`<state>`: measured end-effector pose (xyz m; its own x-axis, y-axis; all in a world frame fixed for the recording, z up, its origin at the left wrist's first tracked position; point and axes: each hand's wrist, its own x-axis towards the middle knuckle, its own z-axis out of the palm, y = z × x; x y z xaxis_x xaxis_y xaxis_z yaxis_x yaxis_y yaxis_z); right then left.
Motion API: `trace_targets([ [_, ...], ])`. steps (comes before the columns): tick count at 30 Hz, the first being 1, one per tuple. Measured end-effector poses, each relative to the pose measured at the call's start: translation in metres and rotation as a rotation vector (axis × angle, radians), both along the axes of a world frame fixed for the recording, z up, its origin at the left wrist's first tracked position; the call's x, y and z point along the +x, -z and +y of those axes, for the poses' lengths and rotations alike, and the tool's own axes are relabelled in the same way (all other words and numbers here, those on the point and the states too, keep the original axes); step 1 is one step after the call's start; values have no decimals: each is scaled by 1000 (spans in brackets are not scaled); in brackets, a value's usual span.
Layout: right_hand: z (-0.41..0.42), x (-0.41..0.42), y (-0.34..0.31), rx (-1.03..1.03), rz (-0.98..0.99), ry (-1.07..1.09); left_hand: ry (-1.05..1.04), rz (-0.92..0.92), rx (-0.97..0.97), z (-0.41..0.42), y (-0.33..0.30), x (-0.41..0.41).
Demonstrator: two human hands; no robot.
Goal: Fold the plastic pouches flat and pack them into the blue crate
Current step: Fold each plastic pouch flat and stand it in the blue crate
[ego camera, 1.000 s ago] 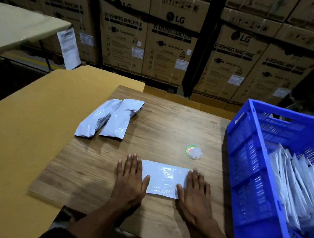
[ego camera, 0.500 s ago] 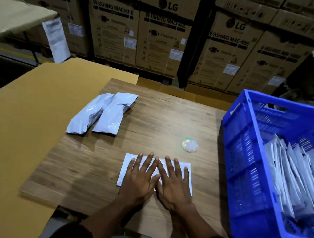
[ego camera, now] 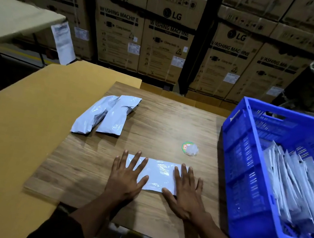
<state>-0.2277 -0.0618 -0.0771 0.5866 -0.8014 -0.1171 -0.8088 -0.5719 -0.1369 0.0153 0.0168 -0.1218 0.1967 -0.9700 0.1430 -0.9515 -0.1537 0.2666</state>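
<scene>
Your left hand: flat, fingers spread, on pouch left end.
Your right hand: flat on right end.
Table room: bare wood at 12 o'clock.
Blue crate, 3 o'clock: folded pouches stacked inside.

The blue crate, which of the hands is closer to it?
Right. The right hand presses the pouch end nearest the blue crate; the left hand presses the far end.

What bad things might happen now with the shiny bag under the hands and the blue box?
1. The flat pouch is pinned only at its ends by the left hand and right hand; once they lift, the slick plastic may spring open again.
2. The blue crate already holds many leaning pouches; pushing another in might tip or unfold them.
3. A sweeping hand might knock the small round sticker wad nearby.
</scene>
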Motion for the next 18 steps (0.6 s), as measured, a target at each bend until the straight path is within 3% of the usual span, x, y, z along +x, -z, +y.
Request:
trace_targets([
  [5,15,3,-5,-251,-101,-283,38,-14,123,-4,-6,6],
  [8,13,8,-5,-303,-107,-266,43,1,128,-7,-13,6],
  [13,12,14,-10,-327,-190,-206,272,-225,-12,4,-21,-8],
  [18,20,6,-33,-357,-266,-328,209,-241,-54,-5,-31,-10],
])
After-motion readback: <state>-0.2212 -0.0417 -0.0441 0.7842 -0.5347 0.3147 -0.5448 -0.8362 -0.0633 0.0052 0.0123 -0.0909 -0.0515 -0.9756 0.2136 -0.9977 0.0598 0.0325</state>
